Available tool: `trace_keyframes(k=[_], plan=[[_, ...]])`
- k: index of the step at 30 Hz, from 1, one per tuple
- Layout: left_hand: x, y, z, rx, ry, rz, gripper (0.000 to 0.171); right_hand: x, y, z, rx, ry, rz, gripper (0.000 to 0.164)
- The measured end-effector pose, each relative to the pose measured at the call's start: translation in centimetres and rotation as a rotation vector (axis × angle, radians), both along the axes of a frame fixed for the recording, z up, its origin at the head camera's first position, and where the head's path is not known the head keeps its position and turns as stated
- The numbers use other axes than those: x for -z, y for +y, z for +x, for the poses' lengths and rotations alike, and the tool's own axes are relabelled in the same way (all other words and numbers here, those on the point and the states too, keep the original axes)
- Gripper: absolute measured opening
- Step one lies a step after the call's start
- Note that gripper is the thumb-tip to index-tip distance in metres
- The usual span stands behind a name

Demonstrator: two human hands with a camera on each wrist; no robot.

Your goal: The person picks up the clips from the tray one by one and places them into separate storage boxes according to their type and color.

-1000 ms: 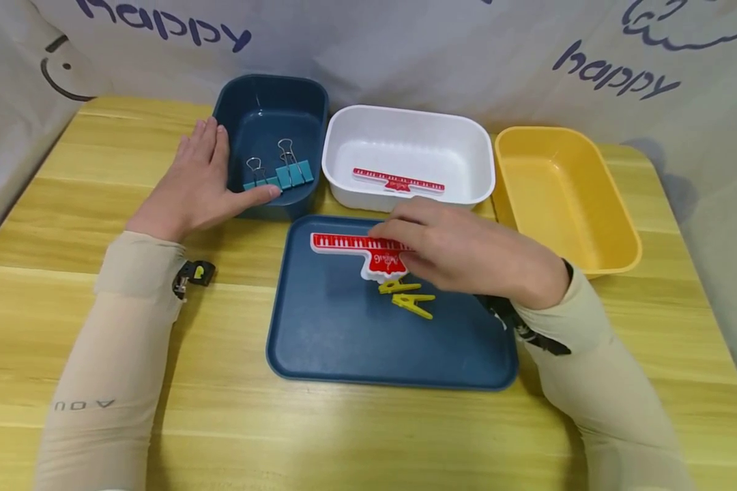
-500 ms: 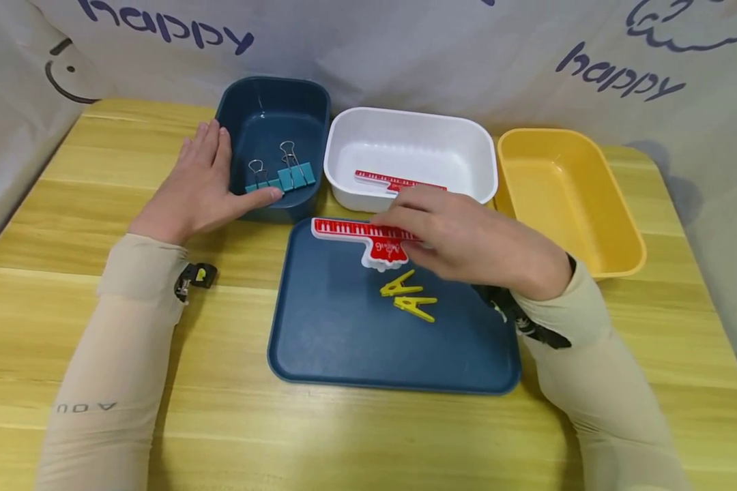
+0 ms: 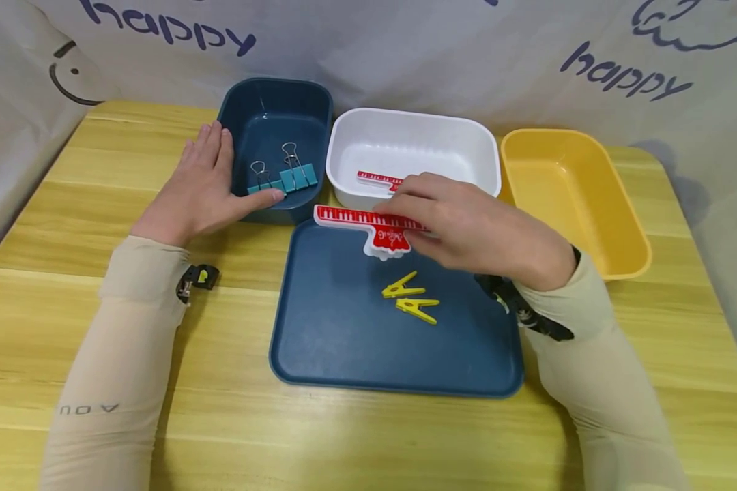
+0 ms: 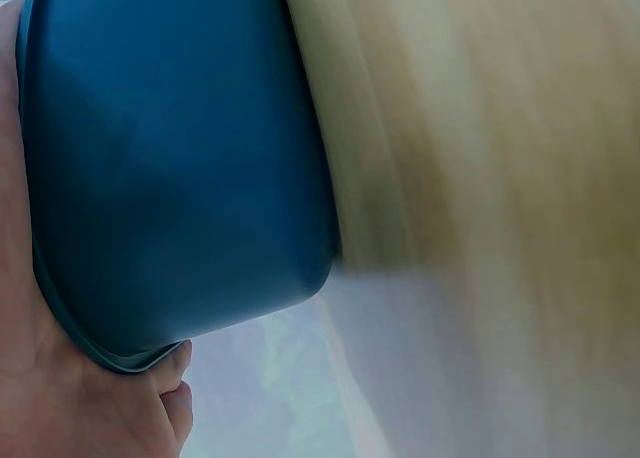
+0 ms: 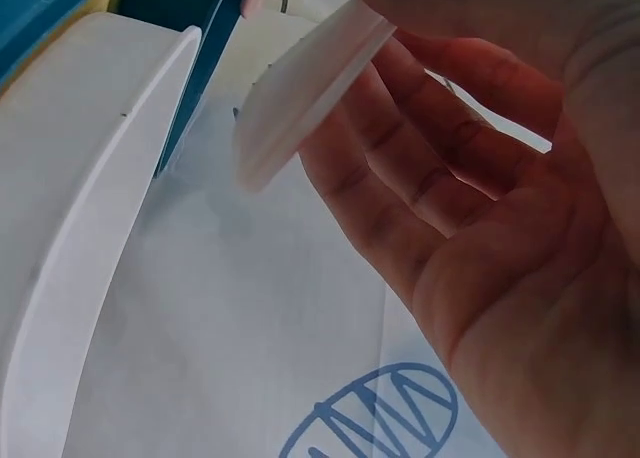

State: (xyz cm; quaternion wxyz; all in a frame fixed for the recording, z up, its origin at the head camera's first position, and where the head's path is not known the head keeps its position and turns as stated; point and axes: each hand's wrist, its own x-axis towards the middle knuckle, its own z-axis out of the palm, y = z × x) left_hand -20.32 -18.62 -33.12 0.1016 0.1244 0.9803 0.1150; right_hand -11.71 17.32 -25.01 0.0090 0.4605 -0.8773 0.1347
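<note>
My right hand (image 3: 467, 228) pinches a red-and-white sheet music clip (image 3: 359, 217) with a piano-key pattern, between thumb and fingers. The clip hangs over the tray's back edge, just in front of the white bin (image 3: 488, 146); its right end is hidden by the fingers. From the right wrist, the clip's pale edge (image 5: 300, 98) shows at the fingertips. A similar red clip (image 3: 377, 179) lies inside the white bin, partly covered by the hand. My left hand (image 3: 196, 187) rests on the dark blue bin's rim (image 3: 276, 80), fingers straight along its left side, thumb across the front.
Teal binder clips (image 3: 297, 179) lie in the dark blue bin. Two yellow clothespins (image 3: 416, 308) lie on the blue tray (image 3: 344, 348). A yellow bin (image 3: 580, 204) stands at the right, beyond the right forearm. A white cloth with writing (image 3: 393, 48) hangs behind the bins.
My right hand has lifted the red clip up and away from the clothespins, toward the white bin. The left hand has stayed on the dark blue bin.
</note>
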Motion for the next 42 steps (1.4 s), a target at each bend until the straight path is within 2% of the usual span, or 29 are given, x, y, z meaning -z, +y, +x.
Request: trace_keyframes(k=[33, 42], plan=[[-0.1, 0.0, 0.2, -0.003, -0.005, -0.004, 0.131, -1.3, 0.3, -1.4, 0.064, 0.009, -0.027, 0.048], [-0.1, -0.1, 0.2, -0.005, -0.009, 0.001, 0.129, -1.3, 0.3, -1.7, 0.07, 0.007, -0.043, 0.045]])
